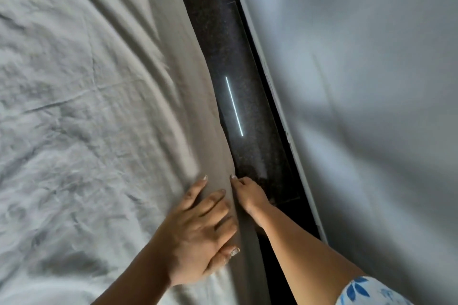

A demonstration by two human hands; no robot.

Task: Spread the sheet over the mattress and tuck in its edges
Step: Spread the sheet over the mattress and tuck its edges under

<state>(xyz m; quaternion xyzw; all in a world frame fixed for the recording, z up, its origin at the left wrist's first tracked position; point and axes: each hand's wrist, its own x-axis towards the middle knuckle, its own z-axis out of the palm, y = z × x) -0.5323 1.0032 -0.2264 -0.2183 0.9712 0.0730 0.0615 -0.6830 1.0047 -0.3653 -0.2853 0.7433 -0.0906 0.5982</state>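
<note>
The wrinkled sheet (74, 106) is pressed by the left hand (198, 233), fingers spread. Beside it, the smooth hanging edge seems pinched by the right hand (250, 195).

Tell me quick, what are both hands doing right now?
Left hand: open, fingers spread, pressing flat on the sheet.
Right hand: at the sheet's hanging edge, fingers partly hidden; cannot tell its grip.

No text, label, brand or number was readable. The sheet (74, 106) was plain, and the sleeve (366, 292) carried only a blue leaf print, no lettering.
</note>
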